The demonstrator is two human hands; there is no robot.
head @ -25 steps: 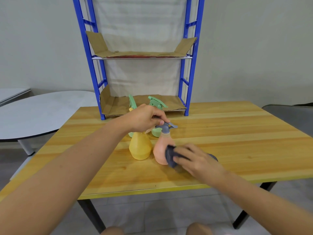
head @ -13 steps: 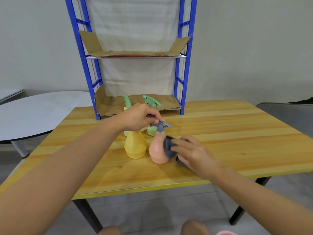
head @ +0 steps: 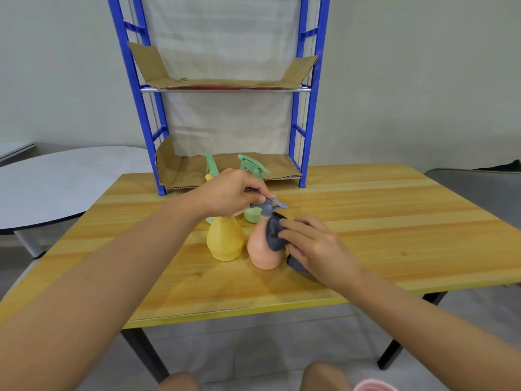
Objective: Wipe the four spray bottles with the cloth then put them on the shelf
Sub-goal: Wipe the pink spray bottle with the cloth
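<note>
I rub the pink bottle [head: 263, 248] with my cloth [head: 274, 235]

My left hand [head: 235, 193] is closed around the grey top of the pink bottle and holds it on the table [head: 394, 221]. My right hand [head: 315, 245] is closed on the grey cloth and presses it on the bottle's side. The yellow bottle [head: 224, 239] stands just beside it. Two green bottles [head: 251, 217] stand behind, near the blue shelf [head: 306, 108]

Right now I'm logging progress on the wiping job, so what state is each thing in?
Pink bottle: upright on the table, being wiped.
Cloth: pressed against the pink bottle.
Left hand: gripping the pink bottle's grey sprayer.
Right hand: holding the cloth.
Yellow bottle: upright, untouched.
Shelf: no bottles on it.
</note>
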